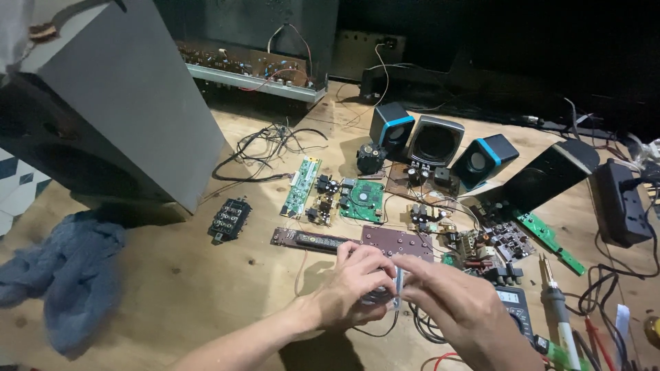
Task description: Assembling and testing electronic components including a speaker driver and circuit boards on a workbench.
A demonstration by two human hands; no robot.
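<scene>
My left hand [350, 287] cups a small dark round part [376, 297] just above the wooden table [206, 275], its fingers curled over it. My right hand [457, 306] meets it from the right and pinches a thin silvery tool [399, 288] whose tip rests against that part. A thin black wire [377, 334] loops down from under my hands. Just beyond my fingers lie a brown perforated circuit board [399, 242] and a long dark strip board [309, 240]. Most of the held part is hidden by my fingers.
A big grey speaker cabinet [124, 103] stands at the back left, a blue cloth [69, 268] before it. Green circuit boards [362, 200], three small speakers [434, 142], a black connector block [229, 218], a multimeter [515, 306], a soldering iron [558, 316] and tangled wires crowd the middle and right.
</scene>
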